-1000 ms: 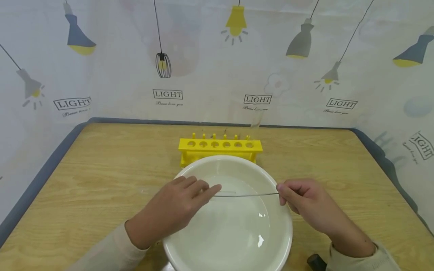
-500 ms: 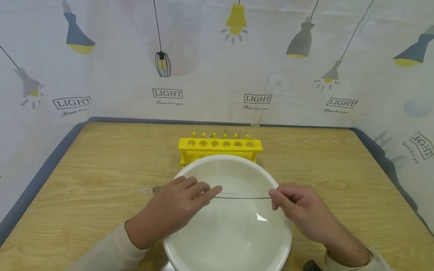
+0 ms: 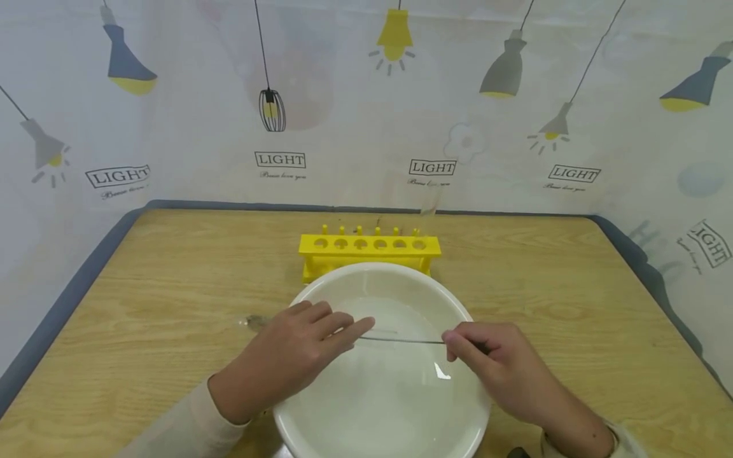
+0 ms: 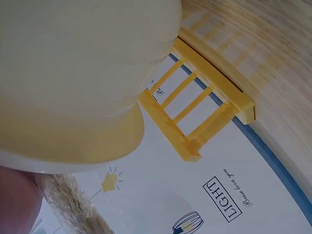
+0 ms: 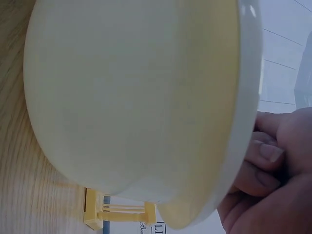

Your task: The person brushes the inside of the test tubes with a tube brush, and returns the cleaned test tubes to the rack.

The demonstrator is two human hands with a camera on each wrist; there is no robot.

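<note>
My left hand (image 3: 298, 346) grips a clear test tube (image 3: 243, 322), held level over the left side of a white basin (image 3: 292, 426). Inside the tube, the pale bristles of a test tube brush (image 4: 73, 204) fill the stretch near its rounded end, left of the hand. From the tube's mouth the brush's thin wire (image 3: 403, 341) runs right. My right hand (image 3: 504, 366) pinches that wire between thumb and curled fingers, above the basin's right rim. The left palm hides the middle of the tube.
Water lies in the basin, with light glinting on it. Just behind stands a yellow test tube rack (image 3: 369, 245) with round holes and pegs; a clear tube (image 3: 429, 202) rises at its right end. A dark object (image 3: 518, 453) shows beside the right sleeve.
My right hand has moved left and slightly toward me, so less wire shows between the hands. The bristles have come into view beyond my left hand, near the tube's closed end.
</note>
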